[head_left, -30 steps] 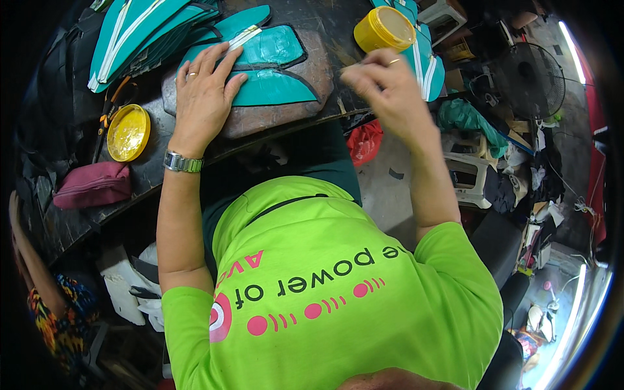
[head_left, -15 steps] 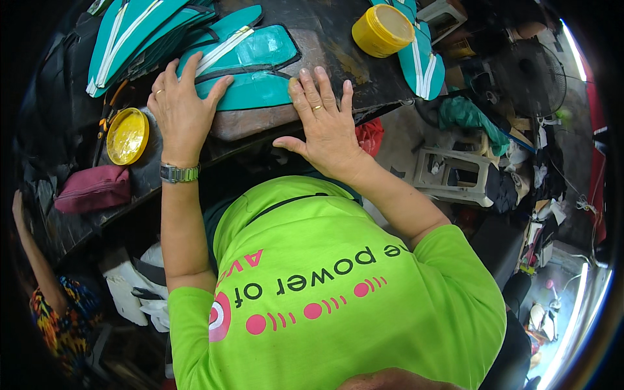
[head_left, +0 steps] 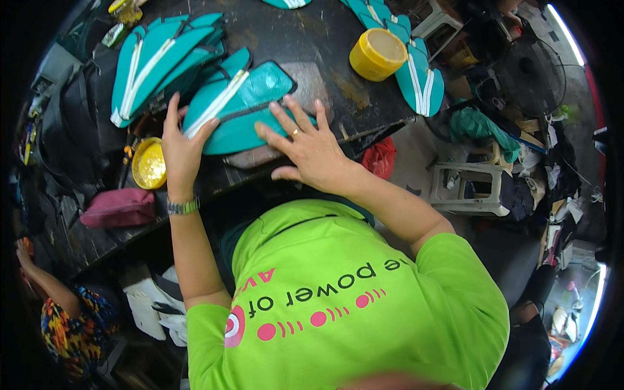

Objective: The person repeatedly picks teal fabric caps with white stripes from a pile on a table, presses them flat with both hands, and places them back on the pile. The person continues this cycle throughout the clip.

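Observation:
In front of me a teal, sole-shaped piece (head_left: 250, 130) with black edging and a white strip lies on a dark slab (head_left: 316, 91). My left hand (head_left: 182, 146) rests at its left end, thumb and fingers apart, with the thumb on the surface. Spread flat across its right part is my right hand (head_left: 309, 149), fingertips on the teal and thumb held away toward me. Neither hand is closed on anything. Beyond the left hand lies a stack of similar teal pieces (head_left: 146, 68) with white strips.
A yellow tub (head_left: 377, 55) stands near more teal pieces (head_left: 419, 81) at the right. A yellow lid (head_left: 149, 164) and a maroon pouch (head_left: 119, 208) lie at the left. Past the table's edge are a red bag (head_left: 379, 159) and a stool (head_left: 469, 188). Another person's arm (head_left: 49, 286) shows far left.
The view has shifted, so the table sits lower in the picture. My right hand has moved left, further over the teal piece. The left hand stays at the piece's left end.

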